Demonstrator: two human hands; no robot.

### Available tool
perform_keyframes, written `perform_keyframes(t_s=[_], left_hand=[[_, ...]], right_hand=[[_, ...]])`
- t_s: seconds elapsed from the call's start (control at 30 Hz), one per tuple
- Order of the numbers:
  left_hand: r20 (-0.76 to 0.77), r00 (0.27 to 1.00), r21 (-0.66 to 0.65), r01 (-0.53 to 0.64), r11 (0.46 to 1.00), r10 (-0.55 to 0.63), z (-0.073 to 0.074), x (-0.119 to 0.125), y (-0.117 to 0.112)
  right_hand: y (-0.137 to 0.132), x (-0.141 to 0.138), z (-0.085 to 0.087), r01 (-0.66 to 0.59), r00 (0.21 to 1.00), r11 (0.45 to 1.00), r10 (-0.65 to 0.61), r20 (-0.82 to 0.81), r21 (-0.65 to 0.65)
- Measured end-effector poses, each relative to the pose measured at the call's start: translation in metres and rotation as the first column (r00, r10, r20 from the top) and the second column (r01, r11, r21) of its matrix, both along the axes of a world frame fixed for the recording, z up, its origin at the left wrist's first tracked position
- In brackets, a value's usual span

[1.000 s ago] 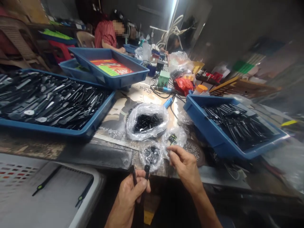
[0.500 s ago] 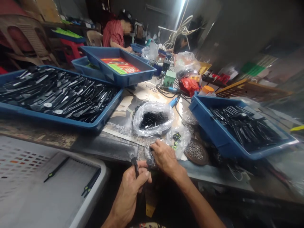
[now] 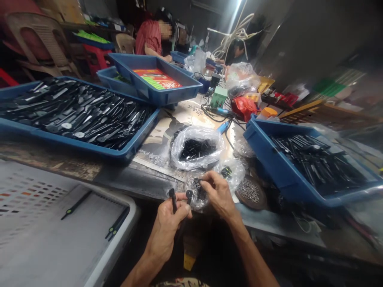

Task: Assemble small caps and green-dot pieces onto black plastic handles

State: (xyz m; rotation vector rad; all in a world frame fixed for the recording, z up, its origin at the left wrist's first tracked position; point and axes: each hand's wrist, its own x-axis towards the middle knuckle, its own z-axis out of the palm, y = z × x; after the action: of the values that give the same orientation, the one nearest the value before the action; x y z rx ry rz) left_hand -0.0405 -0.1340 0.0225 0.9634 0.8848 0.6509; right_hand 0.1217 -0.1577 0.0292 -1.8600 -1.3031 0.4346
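Counter point(image 3: 74, 169) is looking crowded. Left hand point(image 3: 169, 223) is pinching two sticks point(image 3: 173, 198); right hand point(image 3: 220, 193), at two o'clock, is pinching a bag point(image 3: 194, 199). Tugging hard could be tearing it.

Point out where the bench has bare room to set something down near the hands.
Bare: the pale crate top at lower left, apart from a few black strips, and the bench patch between the left blue tray and the big bag. Crowded: around the right hand, where small bags, a disc of small parts and the right blue tray press close.
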Motion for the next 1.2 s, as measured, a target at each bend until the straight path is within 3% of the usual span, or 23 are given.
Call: perform_keyframes(t_s=[0.17,0.4,0.63,0.83,1.0,1.2], left_hand=[[0.028,0.999,-0.002,0.033,0.999,-0.033,0.001,0.008,0.004],[0.033,0.996,0.032,0.085,0.996,-0.086,0.006,0.014,0.0],[0.01,0.993,0.012,0.121,0.993,-0.121,0.009,0.017,-0.003],[0.027,0.984,0.032,0.175,0.984,-0.176,0.007,0.017,-0.008],[0.051,0.978,0.02,0.202,0.979,-0.202,0.005,0.016,-0.01],[0.074,0.964,-0.035,0.257,0.966,-0.254,0.003,0.014,-0.01]], right_hand=[[-0.008,0.0,0.007,-0.034,0.96,0.996,0.055,-0.276,0.081],[-0.022,-0.01,0.01,0.01,0.836,0.999,0.019,-0.548,0.049],[-0.03,-0.009,0.011,0.071,0.906,0.994,-0.028,-0.422,0.088],[-0.037,-0.01,0.002,0.078,0.782,0.997,-0.049,-0.622,0.02],[-0.038,-0.009,-0.001,0.057,0.845,0.998,-0.046,-0.532,0.004],[-0.042,-0.011,0.004,0.021,0.842,0.999,-0.036,-0.538,-0.035]])
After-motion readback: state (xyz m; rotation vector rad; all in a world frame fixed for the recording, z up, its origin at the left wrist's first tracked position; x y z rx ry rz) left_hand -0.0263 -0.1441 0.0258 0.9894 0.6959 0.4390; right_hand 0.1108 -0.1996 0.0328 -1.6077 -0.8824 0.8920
